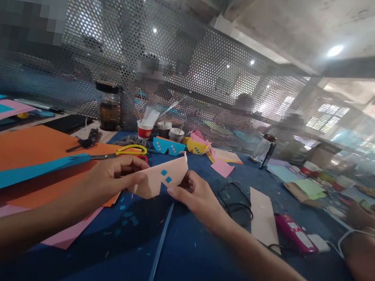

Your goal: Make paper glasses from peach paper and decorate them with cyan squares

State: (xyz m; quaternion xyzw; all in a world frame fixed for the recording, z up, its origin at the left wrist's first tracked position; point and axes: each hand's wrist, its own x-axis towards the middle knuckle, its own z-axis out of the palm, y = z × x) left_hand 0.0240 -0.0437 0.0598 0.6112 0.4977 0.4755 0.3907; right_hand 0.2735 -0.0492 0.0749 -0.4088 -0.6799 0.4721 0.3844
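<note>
A pale pink paper mask (152, 180) with small blue squares stuck on it is held up over the blue table. My left hand (119, 174) pinches its left end, thumb in front and fingers behind. At the right end, my right hand (196, 192) grips it between thumb and bent fingers. Under the mask, loose blue paper squares (129, 217) are scattered on the table. Scissors with yellow handles (132, 149) lie just behind my left hand, beside a blue paper strip (29, 171). Further back stand a blue paper mask (168, 147) and a yellow one (197, 147).
Orange sheets (28, 147) cover the left side. Paper cups (145, 129) and a dark jar (109, 106) stand along the perforated metal screen (194, 55). To the right lie a black cable (235, 201), a beige card (263, 215) and a magenta phone (296, 233). A co-worker's hands (365, 218) are at far right.
</note>
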